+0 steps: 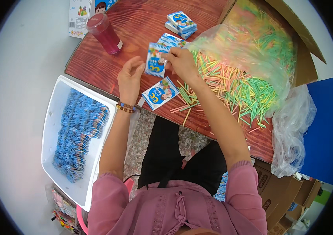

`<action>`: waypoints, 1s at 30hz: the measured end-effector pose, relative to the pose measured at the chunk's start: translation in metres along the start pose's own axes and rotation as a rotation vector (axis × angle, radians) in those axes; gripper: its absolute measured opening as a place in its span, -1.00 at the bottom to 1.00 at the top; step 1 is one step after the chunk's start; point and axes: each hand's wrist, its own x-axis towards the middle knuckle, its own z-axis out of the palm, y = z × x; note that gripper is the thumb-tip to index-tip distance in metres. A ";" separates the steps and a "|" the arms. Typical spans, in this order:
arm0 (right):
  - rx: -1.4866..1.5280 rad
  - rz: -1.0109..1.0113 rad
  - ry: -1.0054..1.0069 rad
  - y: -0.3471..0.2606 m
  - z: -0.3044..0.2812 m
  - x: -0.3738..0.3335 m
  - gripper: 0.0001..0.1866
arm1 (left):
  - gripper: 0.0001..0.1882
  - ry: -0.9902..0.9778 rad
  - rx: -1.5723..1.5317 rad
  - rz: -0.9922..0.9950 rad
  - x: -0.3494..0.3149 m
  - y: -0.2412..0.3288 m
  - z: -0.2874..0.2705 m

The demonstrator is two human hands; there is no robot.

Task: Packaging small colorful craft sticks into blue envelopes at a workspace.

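Observation:
A small blue-and-white packet [154, 62] is pinched between the thumb and fingers of my right hand [183, 64], held above the table. Just left of it is my left hand [130, 76], its fingers loosely bent and apart with nothing in them. Another packet [161, 93] lies on the table below my hands. Several more packets [169, 39] lie beyond my right hand, partly hidden by it. To the right spreads a heap of thin pastel sticks [229, 84] in pink, yellow and green, some loose near the table edge.
A white tub [48, 145] with rows of blue packets stands at the left. Small boxes [181, 22] are stacked at the back, and a pink-filled jar [105, 34] stands far left. Clear plastic [293, 129] and an open cardboard box [305, 64] border the stick heap.

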 end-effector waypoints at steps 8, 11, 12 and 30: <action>-0.083 0.049 0.139 0.019 0.000 0.007 -0.76 | -0.66 -0.163 0.664 0.211 -0.052 0.009 -0.006; -0.167 0.038 0.112 0.010 -0.007 -0.007 -0.76 | -0.65 -0.179 0.868 0.230 -0.061 0.006 -0.006; -0.203 0.000 0.107 0.007 -0.010 -0.017 -0.77 | -0.67 -0.172 0.868 0.216 -0.060 0.004 -0.005; -0.179 -0.295 0.113 0.030 -0.051 -0.080 -0.79 | -0.85 -0.076 0.698 0.516 -0.063 0.027 0.003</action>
